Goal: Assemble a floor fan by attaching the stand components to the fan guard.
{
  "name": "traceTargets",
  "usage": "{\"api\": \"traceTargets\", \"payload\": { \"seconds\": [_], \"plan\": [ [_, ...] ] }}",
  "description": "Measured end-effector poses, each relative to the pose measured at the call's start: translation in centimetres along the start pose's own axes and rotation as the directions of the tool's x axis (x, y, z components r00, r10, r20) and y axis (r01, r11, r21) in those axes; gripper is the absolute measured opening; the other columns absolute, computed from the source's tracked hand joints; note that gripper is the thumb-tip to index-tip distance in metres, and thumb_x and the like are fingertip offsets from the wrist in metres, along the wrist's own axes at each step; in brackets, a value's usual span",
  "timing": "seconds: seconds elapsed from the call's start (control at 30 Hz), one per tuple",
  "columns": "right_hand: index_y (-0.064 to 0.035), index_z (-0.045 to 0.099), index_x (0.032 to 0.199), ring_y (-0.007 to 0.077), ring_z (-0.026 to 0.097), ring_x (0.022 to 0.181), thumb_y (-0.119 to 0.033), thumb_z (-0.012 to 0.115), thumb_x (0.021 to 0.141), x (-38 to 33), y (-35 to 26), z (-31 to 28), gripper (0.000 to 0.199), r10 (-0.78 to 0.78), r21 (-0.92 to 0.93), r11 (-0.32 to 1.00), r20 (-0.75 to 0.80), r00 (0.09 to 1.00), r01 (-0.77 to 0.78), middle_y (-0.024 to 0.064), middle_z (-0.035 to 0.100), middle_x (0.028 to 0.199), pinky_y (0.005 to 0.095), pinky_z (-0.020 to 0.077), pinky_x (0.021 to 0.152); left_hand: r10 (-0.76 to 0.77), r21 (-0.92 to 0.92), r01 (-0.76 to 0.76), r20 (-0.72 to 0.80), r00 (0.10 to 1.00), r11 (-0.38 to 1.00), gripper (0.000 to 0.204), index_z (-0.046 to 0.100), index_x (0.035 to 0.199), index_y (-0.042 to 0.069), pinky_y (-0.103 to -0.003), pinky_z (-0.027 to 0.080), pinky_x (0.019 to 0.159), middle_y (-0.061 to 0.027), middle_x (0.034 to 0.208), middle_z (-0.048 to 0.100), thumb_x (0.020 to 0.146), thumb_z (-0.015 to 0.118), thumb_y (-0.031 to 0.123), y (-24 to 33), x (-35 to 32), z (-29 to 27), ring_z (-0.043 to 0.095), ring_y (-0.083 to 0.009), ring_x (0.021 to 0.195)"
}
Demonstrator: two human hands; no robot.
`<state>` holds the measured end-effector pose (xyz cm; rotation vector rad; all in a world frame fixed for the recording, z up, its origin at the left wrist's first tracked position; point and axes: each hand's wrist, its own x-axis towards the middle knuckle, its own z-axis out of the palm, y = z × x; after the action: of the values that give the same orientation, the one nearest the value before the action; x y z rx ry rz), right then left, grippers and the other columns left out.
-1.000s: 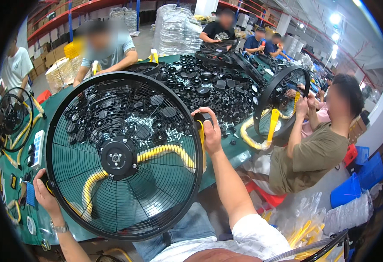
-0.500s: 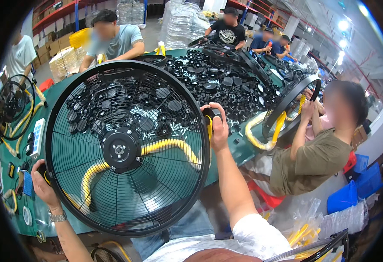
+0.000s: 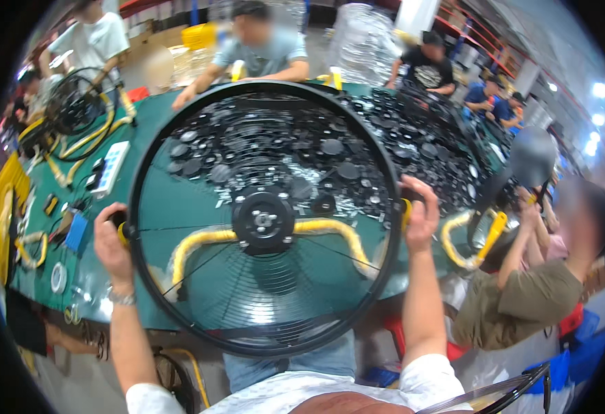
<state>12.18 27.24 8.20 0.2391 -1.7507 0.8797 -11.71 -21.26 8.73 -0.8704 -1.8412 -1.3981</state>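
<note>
A large round black fan [image 3: 268, 347] with a wire grille faces me, upright over the near part of the green table [image 3: 157, 155]. In its middle sits a black hub [image 3: 264, 222] with bolts. Yellow tubing [image 3: 202, 239] wrapped in clear film runs out on both sides of the hub, behind the grille. My left hand [image 3: 114, 243] is closed around the black and yellow knob at the left rim. The matching knob [image 3: 406, 212] on the opposite rim is gripped by my right hand [image 3: 421, 215].
Black round parts [image 3: 426, 148] and small metal hardware are heaped across the table. A power strip [image 3: 113, 168], blue piece [image 3: 76, 231] and tape roll [image 3: 58, 277] lie left. Another fan [image 3: 78, 103] stands far left. A co-worker [image 3: 537, 297] handles a fan at right; others work behind.
The fan has come more level and now faces me squarely, with both hands still on its sides. My view has shifted left. The right co-worker's fan has tilted and blurred.
</note>
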Motion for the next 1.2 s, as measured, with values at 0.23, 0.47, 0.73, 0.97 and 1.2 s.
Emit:
{"api": "traceTargets", "payload": {
  "seconds": [0.23, 0.47, 0.73, 0.97, 1.2],
  "plan": [
    [-0.0038, 0.063, 0.094, 0.0051, 0.048, 0.07, -0.028, 0.048, 0.099, 5.0, -3.7, -1.8, 0.029, 0.843, -0.212, 0.534, 0.217, 0.493, -0.819, -0.0018, 0.058, 0.078, 0.0216, 0.0398, 0.065, -0.141, -0.133, 0.141, 0.011, 0.99, 0.981, 0.034, 0.055, 0.117, -0.005, -0.031, 0.045, 0.093, -0.0127, 0.113, 0.062, 0.101, 0.036, 0.019, 0.3, -0.5, -0.2, 0.058, -0.0188, 0.103],
    [0.0019, 0.057, 0.114, 0.0249, 0.06, 0.107, -0.009, 0.043, 0.095, 2.5, -2.5, -1.7, 0.026, 0.009, -0.219, 0.974, 0.289, 0.957, 0.057, 0.0183, 0.062, 0.118, 0.0337, 0.0461, 0.091, -0.348, -0.144, 0.394, 0.268, 0.899, 0.908, 0.038, 0.061, 0.106, -0.005, -0.029, 0.046, 0.091, -0.012, 0.103, 0.065, 0.101, 0.041, 0.027, 2.3, 3.8, -2.4, 0.061, -0.0184, 0.099],
    [-0.0007, 0.062, 0.089, 0.0098, 0.052, 0.076, -0.025, 0.047, 0.096, 5.3, -1.8, -2.3, 0.03, 0.61, -0.353, 0.79, 0.368, 0.702, -0.502, 0.0015, 0.06, 0.081, 0.0261, 0.0431, 0.07, -0.251, 0.223, 0.207, 0.194, 0.948, 0.953, 0.037, 0.061, 0.099, -0.007, -0.028, 0.047, 0.076, -0.0123, 0.091, 0.064, 0.099, 0.044, 0.025, 1.7, 2.0, -0.7, 0.06, -0.0172, 0.083],
    [0.0014, 0.063, 0.106, 0.0124, 0.059, 0.091, -0.028, 0.045, 0.099, 4.5, -2.7, -2.6, 0.035, 0.591, -0.299, 0.805, 0.314, 0.744, -0.513, 0.0068, 0.066, 0.097, 0.0271, 0.0458, 0.082, -0.063, -0.165, 0.055, -0.043, 0.997, 0.985, 0.031, 0.06, 0.11, -0.005, -0.033, 0.045, 0.096, -0.0128, 0.114, 0.063, 0.099, 0.036, 0.012, 0.6, 0.4, -0.8, 0.058, -0.0203, 0.105],
    [0.0015, 0.058, 0.111, 0.018, 0.055, 0.105, -0.021, 0.041, 0.098, 0.6, -0.8, -1.5, 0.03, 0.266, -0.251, 0.941, 0.134, 0.954, -0.227, 0.01, 0.06, 0.109, 0.0306, 0.0397, 0.096, -0.549, 0.329, 0.446, 0.384, 0.742, 0.833, 0.054, 0.062, 0.085, -0.007, -0.029, 0.044, 0.065, -0.0078, 0.074, 0.061, 0.098, 0.047, 0.044, 2.3, 6.0, -2.9, 0.053, -0.0136, 0.068]
  ]
}}
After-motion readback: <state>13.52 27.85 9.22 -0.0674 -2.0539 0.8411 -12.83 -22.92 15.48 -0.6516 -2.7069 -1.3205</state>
